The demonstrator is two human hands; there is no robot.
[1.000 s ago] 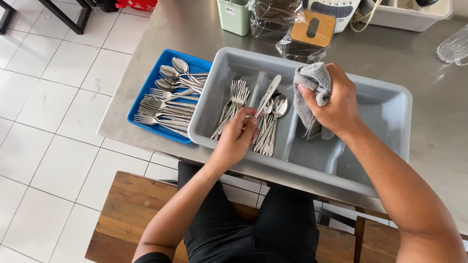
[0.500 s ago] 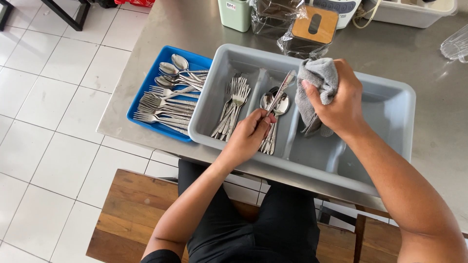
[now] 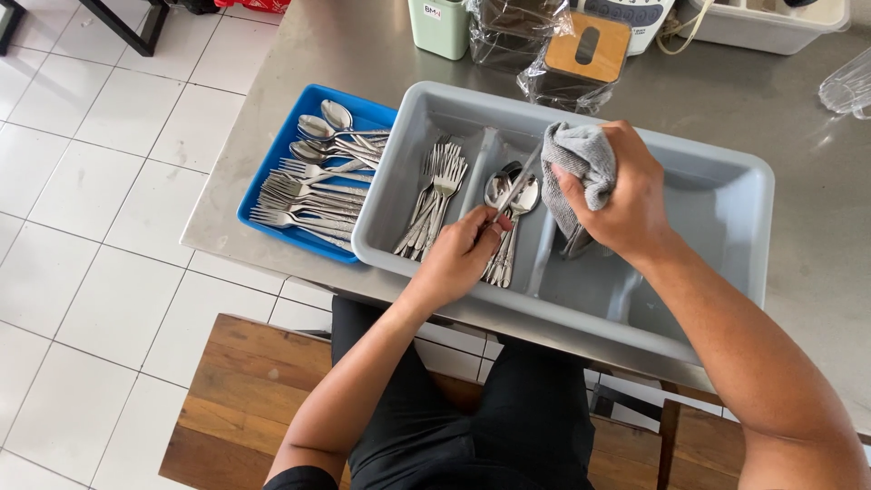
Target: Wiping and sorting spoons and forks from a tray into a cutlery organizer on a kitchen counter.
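Steel desk (image 3: 744, 100) runs off frame at 3 o'clock, its near-left edge dropping to white floor tiles (image 3: 100, 209) at 9. The grey bin (image 3: 726, 181) sits mid-desk, its right compartments mostly bare, with a blue tray (image 3: 272, 172) of forks and spoons touching it at 9. Right hand (image 3: 626, 195) has its fingers wrapped around a grey cloth (image 3: 576, 154) over the bin. Left hand (image 3: 458, 259) fingers pinch a utensil (image 3: 519, 189) above the spoon compartment, tip pointing at the cloth.

The left hand (image 3: 458, 259) pinches a knife (image 3: 519, 191) whose tip meets the grey cloth (image 3: 578, 168) bunched in the right hand (image 3: 626, 200) — both above the grey tray (image 3: 726, 236) (spoons (image 3: 508, 218) just beneath).
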